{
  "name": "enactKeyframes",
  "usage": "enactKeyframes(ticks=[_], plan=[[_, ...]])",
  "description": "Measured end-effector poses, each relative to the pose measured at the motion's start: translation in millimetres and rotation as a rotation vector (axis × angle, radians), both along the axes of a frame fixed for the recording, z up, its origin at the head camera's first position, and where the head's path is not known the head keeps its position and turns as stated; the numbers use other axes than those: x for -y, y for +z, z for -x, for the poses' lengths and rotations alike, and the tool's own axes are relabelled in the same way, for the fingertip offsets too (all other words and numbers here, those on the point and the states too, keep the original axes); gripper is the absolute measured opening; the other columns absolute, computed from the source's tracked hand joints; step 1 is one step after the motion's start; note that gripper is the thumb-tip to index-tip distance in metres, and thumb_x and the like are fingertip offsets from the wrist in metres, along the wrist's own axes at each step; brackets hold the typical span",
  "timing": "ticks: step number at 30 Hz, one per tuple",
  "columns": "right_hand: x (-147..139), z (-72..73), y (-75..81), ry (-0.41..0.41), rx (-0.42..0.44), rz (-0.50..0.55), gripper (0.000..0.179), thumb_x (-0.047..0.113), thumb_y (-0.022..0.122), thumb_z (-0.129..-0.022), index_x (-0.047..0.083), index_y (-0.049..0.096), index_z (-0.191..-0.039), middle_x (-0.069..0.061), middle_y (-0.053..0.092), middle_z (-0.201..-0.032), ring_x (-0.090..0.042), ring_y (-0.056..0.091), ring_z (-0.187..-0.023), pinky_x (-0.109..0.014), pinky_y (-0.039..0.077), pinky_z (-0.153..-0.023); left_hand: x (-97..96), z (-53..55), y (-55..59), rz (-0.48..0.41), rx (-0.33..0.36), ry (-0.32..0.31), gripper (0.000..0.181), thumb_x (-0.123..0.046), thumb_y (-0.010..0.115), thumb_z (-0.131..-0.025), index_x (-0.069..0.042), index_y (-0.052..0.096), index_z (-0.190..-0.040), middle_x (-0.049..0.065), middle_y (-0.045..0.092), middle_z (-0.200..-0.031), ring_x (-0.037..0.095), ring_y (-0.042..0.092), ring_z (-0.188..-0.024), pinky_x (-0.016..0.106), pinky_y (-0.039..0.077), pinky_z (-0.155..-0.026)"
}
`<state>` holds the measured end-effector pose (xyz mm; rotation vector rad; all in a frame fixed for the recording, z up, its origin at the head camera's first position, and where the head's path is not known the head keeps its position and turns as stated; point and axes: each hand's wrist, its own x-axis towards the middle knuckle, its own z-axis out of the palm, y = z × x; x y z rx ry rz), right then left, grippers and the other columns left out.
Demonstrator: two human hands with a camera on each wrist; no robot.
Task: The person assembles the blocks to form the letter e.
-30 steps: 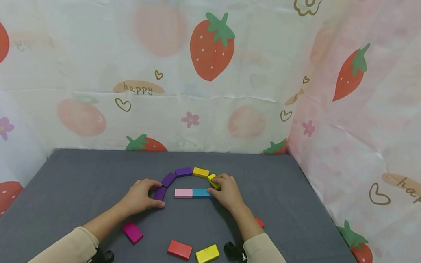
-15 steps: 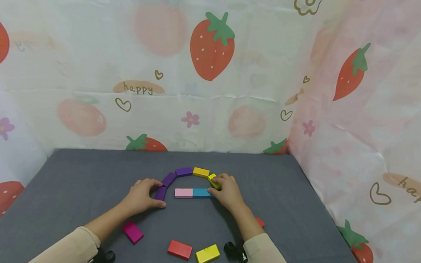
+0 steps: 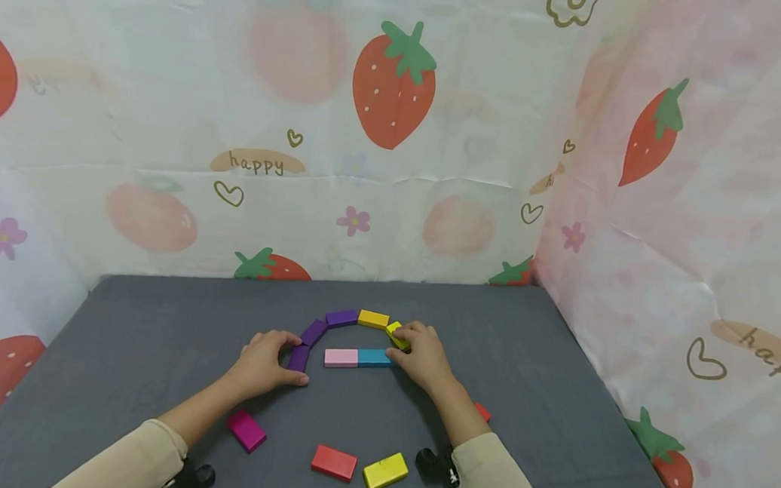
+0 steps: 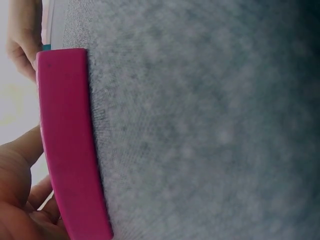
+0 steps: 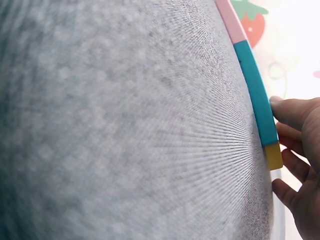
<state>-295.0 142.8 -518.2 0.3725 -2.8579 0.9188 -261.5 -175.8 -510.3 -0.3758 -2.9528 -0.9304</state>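
Purple, orange-yellow and yellow blocks form an arch on the grey cloth. My left hand (image 3: 263,363) holds the lower left purple block (image 3: 298,358) between its thumb and fingers. Above it are a second purple block (image 3: 314,333) and a third purple block (image 3: 341,318). An orange-yellow block (image 3: 373,319) follows at the top. My right hand (image 3: 426,358) has its fingers and thumb around the right side of the arch, at the yellow block (image 3: 395,333), partly covering it. Its thumb lies by the right end of the blue block (image 3: 373,358), which meets a pink block (image 3: 341,358) inside the arch.
Nearer me lie a magenta block (image 3: 247,431), a red block (image 3: 333,463) and another yellow block (image 3: 385,473). A further red block (image 3: 483,412) shows partly behind my right forearm. Strawberry-print cloth walls (image 3: 391,229) stand behind and beside the table.
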Motion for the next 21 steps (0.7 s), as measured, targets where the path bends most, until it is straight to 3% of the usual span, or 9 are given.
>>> enactKeyframes(ticks=[21], plan=[[0.8,1.8,-1.6,-0.008,-0.001,-0.007,0.041,0.029,0.079,-0.092,0.009,0.072,-0.127,-0.004,0.064,-0.127,-0.024,0.053,-0.112,-0.043,0.05,-0.099,-2.8,-0.3,1.3,0.024,0.004,0.02,0.073,-0.043,0.093,-0.073,-0.006,0.065,-0.13,0.015,0.065,-0.127,0.035,0.052,-0.117,0.059,0.039,-0.096]])
